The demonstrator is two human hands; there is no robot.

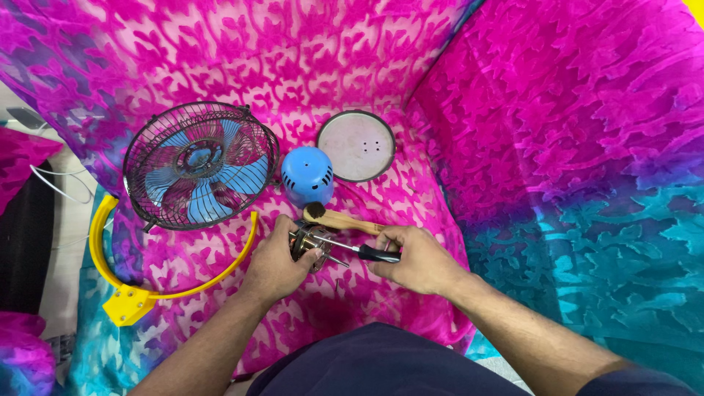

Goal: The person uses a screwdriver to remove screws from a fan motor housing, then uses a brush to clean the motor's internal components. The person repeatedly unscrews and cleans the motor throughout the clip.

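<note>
1. A small metal fan motor with visible copper windings (308, 242) is held at the lower centre of the frame, just above the dark blue clothing (381, 363) at the bottom edge.
2. The left hand (277, 264) is wrapped around the motor from the left, with the fingers curled closed on its body.
3. A screwdriver with a black handle and a thin steel shaft (359, 251) is gripped by the right hand (418, 258), whose fingers are closed round the handle; the shaft tip is laid against the motor.
4. A wooden-handled brush with dark bristles (341, 218) is seen lying on the cloth just above both hands, its bristle end near the motor.
5. A rounded light blue plastic motor cover (308, 174) is placed just above the brush, at the centre of the frame.
6. A round grey disc with small holes (356, 145) is set just to the right of the blue cover.
7. A black wire fan cage with light blue blades inside (200, 165) is positioned at the left centre.
8. A curved yellow plastic bracket (132, 297) is laid below and around the cage at the lower left.
9. Everything is spread on a patterned magenta and teal cloth (557, 147).
</note>
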